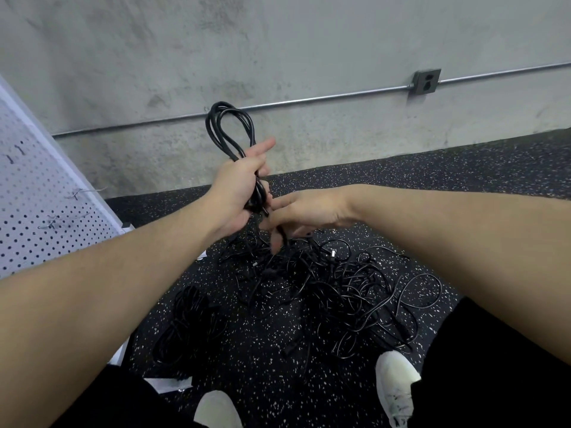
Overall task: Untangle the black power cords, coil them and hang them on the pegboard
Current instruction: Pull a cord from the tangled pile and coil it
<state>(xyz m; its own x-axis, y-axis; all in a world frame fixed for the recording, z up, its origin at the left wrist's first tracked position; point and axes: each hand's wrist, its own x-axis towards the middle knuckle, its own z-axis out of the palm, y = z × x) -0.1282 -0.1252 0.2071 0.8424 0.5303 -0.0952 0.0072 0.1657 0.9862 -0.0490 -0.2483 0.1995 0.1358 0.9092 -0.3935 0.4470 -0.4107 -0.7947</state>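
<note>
1. One coiled cord (230,131) is held upright in the left hand (238,183), whose grip is clamped round the gathered strands; the loops stand above the fist, and the index finger points free.
2. The right hand (306,211) sits just beside and below that grip, fingers curled on the cord's loose tail; the exact pinch is blurred.
3. Judgement: the step in hand is coiling, near its finish, with the tail being wrapped or tucked at the base of the loops.
4. Below both hands, the tangled pile (333,282) of black cords lies on the speckled floor (463,193), not yet sorted. A darker bundle (191,322) lies below the left forearm; whether it is coiled cannot be told.
5. The pegboard (40,205) stands well to the left of the grip, its hooks (83,193) bare.
6. Next move calls for securing the tail so the loops hold, then carrying the coil leftward to a hook.
</note>
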